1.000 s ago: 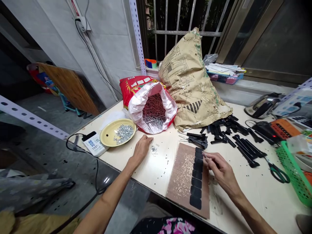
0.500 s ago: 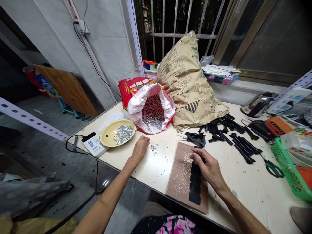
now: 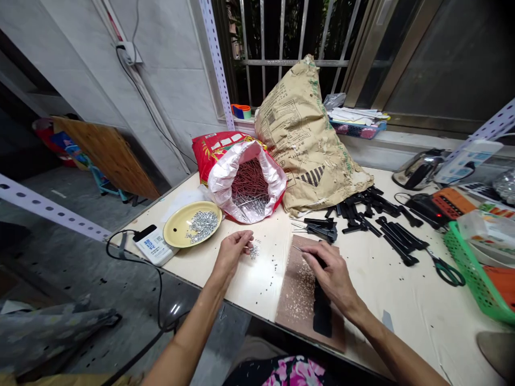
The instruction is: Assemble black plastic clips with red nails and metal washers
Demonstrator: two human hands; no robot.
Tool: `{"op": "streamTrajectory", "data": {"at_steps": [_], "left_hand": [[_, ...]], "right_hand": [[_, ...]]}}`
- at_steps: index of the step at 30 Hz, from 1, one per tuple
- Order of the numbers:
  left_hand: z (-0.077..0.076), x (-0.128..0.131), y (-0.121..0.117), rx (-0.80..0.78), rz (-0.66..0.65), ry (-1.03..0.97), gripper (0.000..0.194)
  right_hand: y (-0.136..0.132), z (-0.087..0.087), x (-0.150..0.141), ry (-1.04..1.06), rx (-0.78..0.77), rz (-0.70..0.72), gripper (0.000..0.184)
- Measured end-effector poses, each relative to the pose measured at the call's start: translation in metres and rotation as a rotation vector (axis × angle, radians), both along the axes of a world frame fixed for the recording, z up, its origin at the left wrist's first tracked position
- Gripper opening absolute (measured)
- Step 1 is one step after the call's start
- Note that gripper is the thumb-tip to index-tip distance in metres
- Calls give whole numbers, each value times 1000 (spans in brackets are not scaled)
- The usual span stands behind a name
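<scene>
Thin silvery pin-like piece (image 3: 296, 247) was over the far end of the reddish-brown rectangular board (image 3: 287, 313), which lay at the near edge of the pale, smooth bench (image 3: 406, 311); R hand (image 3: 330, 273) grip was clamped on it btwn thumb & fingers. In the last sec. R hand had shifted left, off the outer side of the row of black, flat, round-cornered pads (image 3: 322, 321), and L hand (image 3: 230, 254) had come in by the small shiny metal rings (image 3: 254, 252); so pin & rings were closer, w/ only a short gap btwn the hands. L fingertips were nearly together at the rings' edge; couldn't tell if they pinched one.

Board was matte w/ pale flecks, pads dull. Glossy yellow oval dish (image 3: 177, 217), nr the bench's left corner, held more bright metal bits. Red bag w/ crinkly white lining (image 3: 219, 179), by the far-left edge, held thin reddish & silvery rods (image 3: 250, 182).
</scene>
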State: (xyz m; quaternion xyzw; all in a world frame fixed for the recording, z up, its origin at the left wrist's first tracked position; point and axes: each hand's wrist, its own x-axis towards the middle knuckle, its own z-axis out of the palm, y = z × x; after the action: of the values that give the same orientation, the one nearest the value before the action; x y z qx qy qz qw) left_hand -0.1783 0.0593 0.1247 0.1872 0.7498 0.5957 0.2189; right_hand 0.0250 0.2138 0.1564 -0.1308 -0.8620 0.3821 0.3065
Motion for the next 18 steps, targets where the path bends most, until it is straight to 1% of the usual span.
{"op": "streamTrajectory", "data": {"at_steps": [1, 2, 3, 5, 7, 9, 14, 18], "left_hand": [[6, 10, 3, 173, -8, -249, 26], [12, 21, 7, 314, -20, -464, 28], [18, 32, 11, 415, -29, -621, 29], [28, 51, 19, 521, -41, -782, 28], [33, 63, 25, 562, -51, -833, 26], [35, 69, 29, 564, -62, -830, 27], [34, 74, 32, 515, -71, -750, 31], [33, 78, 33, 490, -55, -699, 32]], "right_hand": [[-3, 5, -6, 5, 23, 9, 16], [-7, 10, -11, 2, 51, 16, 16], [-10, 14, -15, -9, 87, 18, 16], [-14, 18, -22, -46, 181, -1, 16], [-17, 20, -23, -86, 279, -43, 16], [-17, 20, -21, -111, 351, -75, 16], [-14, 22, -13, -137, 430, -99, 19], [-13, 23, -9, -163, 528, -117, 20]]}}
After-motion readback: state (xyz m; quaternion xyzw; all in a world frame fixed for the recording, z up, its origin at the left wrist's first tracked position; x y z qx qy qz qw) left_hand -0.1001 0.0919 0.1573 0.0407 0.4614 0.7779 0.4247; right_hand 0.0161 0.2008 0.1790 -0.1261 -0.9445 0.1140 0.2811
